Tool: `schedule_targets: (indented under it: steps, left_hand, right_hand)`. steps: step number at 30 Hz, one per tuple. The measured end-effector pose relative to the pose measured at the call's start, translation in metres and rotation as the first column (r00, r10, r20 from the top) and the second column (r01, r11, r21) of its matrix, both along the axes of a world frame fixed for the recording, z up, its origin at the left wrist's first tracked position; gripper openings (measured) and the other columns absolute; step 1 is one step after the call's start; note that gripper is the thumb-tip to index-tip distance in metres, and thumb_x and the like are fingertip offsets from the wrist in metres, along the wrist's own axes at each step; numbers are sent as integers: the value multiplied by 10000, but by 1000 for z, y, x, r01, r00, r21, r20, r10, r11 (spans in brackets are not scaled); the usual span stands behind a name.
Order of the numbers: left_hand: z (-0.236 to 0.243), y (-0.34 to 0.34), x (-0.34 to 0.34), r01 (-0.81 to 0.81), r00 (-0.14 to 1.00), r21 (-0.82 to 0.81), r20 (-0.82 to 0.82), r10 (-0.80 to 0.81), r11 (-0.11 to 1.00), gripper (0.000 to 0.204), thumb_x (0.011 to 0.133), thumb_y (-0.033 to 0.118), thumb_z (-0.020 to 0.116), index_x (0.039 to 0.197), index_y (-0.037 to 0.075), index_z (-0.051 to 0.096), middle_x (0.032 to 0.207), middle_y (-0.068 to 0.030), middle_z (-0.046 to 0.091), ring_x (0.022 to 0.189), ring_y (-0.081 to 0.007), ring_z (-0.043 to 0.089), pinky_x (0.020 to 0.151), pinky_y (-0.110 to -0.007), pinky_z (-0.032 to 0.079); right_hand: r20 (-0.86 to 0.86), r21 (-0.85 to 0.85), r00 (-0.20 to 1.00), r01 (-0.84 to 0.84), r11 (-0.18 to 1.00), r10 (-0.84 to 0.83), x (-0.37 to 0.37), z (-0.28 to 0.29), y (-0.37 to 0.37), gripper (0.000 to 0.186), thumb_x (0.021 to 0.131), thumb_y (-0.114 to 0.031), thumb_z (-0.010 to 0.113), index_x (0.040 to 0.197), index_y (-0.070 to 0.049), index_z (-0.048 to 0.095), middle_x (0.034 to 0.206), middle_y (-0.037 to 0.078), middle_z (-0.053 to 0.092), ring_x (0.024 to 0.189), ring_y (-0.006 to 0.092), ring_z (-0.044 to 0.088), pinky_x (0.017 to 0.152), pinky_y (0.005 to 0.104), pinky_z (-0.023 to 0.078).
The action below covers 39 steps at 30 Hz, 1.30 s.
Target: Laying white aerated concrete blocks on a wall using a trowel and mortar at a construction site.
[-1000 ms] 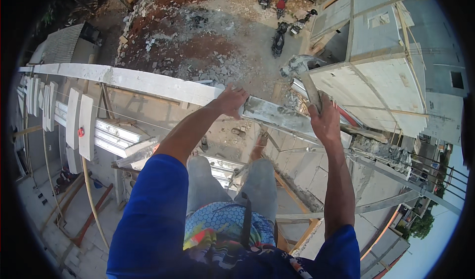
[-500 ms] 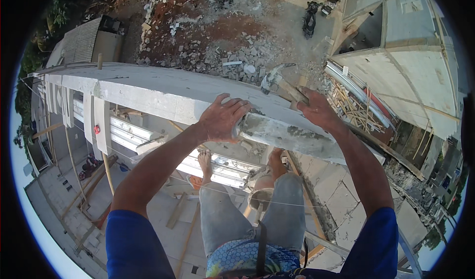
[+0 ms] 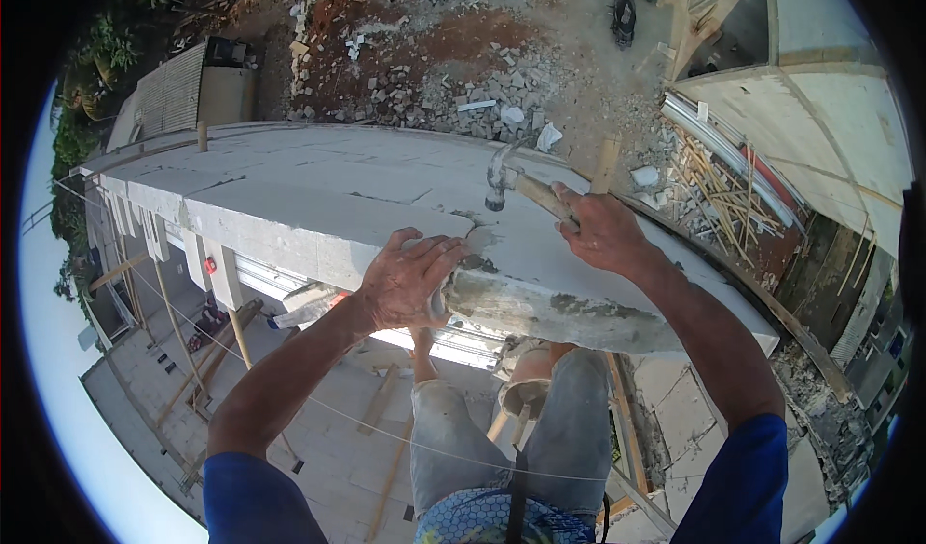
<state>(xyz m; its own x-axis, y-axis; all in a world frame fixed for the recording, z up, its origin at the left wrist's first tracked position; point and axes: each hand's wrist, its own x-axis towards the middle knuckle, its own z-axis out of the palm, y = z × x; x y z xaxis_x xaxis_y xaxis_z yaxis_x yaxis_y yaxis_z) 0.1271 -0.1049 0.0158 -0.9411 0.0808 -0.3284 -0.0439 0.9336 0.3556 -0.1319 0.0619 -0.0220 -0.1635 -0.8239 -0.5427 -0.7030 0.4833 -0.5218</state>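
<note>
A claw hammer is in my right hand, whose fingers wrap its wooden handle. Its metal head hangs over the top of a pale block wall, left of that hand. My left hand grips the wall's near edge, fingers over the top and palm against the side, by the end of a pale block with grey mortar on its near face. A joint with crumbly mortar runs just beyond my left fingertips. Whether the hammer head touches the wall, I cannot tell.
Below me, a bucket sits between my legs. A thin string crosses in front of me. Long metal profiles run under the wall's near side. Beyond it, far below, lie rubble and a wood pile.
The hammer head has come down and left, closer to the wall top and my left hand. My view has shifted, showing more of the wall top. My left hand stays at the block's edge.
</note>
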Motion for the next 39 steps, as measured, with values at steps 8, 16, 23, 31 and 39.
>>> schedule_targets:
  steps: [8,16,23,31,39]
  left_hand:
    - [-4,1,-1,-49,998,35,-23,50,998,985,538,523,825,1343,101,446,1319,-73,548,1209,-195,543,1046,-445,320]
    - [-5,2,10,-93,996,92,-6,93,991,988,554,460,835,1380,123,411,1348,-77,523,1222,-193,523,1060,-428,319]
    - [-5,2,8,-84,996,43,-2,84,996,979,559,494,832,1362,110,425,1336,-75,533,1239,-190,512,1040,-427,328]
    - [-7,7,11,-64,994,67,-86,69,996,877,592,384,819,1330,96,443,1287,-86,557,1250,-191,502,1028,-423,327]
    - [-6,2,7,-89,994,96,-61,95,991,888,539,354,861,1292,103,463,1286,-77,546,1246,-186,498,1036,-430,314]
  right_hand:
    - [-54,-90,998,20,996,-25,-21,7,-9,520,857,-181,612,1343,-26,508,846,216,664,871,368,664,786,473,527]
    - [88,6,996,27,1000,-27,6,74,7,524,857,-172,635,1337,1,516,916,261,662,878,416,643,834,465,486]
    - [58,-31,960,276,961,-274,-15,104,-1,543,857,-139,626,1357,18,486,999,289,653,899,415,653,831,434,496]
    - [14,-62,1000,-25,998,25,-3,119,22,524,864,-132,618,1336,55,489,847,308,643,815,426,667,781,444,503]
    - [-36,-17,990,134,991,-134,2,127,14,512,863,-124,624,1324,57,495,888,292,651,818,409,659,770,481,491]
